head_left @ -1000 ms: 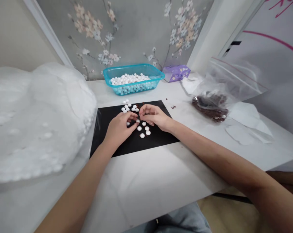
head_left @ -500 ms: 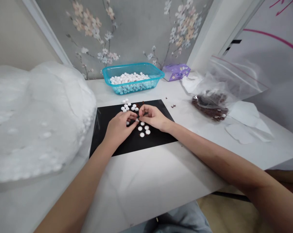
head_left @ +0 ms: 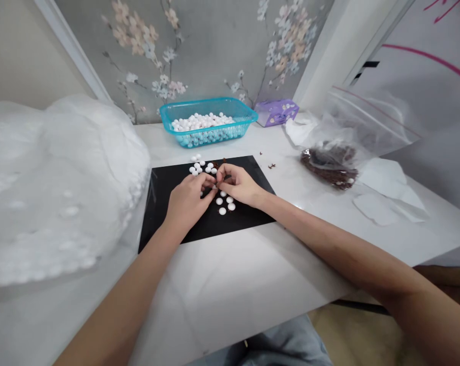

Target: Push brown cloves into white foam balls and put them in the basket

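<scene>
Over the black mat (head_left: 199, 229), my left hand (head_left: 188, 199) pinches a small white ball (head_left: 214, 187) between thumb and fingers. Close against it, my right hand (head_left: 240, 186) has its thumb and index finger pressed together at the ball. Whatever those right fingertips hold is too small to make out. Just below the hands lie several white balls (head_left: 222, 211) with brown bits at their edges. Behind the fingers is a loose group of plain white balls (head_left: 197, 166), beside some dark brown bits (head_left: 224, 160) partly hidden by my right hand.
A blue basket (head_left: 209, 140) full of white balls stands at the back, beside a purple pack (head_left: 276, 113). To the right, a clear zip bag (head_left: 329, 165) holds brown pieces. Brown bits (head_left: 272, 166) lie on the white table. A large bag of white balls (head_left: 65, 193) fills the left.
My fingertips have drawn slightly closer together around the white ball, the right ones now touching it. The rest of the scene stays as it was, apart from a slight camera shift.
</scene>
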`<state>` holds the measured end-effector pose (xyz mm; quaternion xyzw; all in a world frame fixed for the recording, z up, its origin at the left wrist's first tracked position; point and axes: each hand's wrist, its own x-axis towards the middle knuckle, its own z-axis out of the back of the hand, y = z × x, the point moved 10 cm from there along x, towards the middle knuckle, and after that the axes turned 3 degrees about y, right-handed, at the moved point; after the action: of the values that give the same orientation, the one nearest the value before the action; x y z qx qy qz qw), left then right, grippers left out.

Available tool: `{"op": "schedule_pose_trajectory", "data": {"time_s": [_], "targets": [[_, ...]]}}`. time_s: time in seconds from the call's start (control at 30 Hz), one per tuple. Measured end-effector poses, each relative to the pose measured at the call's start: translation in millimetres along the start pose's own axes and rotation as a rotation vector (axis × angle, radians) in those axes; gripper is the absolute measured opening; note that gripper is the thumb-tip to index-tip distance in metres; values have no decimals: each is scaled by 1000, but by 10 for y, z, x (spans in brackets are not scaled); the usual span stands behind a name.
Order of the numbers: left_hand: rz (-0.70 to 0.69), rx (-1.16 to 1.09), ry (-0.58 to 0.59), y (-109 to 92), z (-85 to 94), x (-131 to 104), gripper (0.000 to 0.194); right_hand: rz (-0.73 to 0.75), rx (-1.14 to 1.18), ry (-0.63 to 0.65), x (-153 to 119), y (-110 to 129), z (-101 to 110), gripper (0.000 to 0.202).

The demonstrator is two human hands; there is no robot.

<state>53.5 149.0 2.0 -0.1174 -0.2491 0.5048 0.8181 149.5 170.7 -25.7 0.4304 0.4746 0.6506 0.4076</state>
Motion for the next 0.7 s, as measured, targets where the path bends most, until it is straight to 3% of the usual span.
{"op": "schedule_pose_trajectory", "data": {"time_s": [0.7], "targets": [[-16, -31, 8, -18, -1, 3, 12, -37, 41, 28, 35, -39, -9, 14]]}}
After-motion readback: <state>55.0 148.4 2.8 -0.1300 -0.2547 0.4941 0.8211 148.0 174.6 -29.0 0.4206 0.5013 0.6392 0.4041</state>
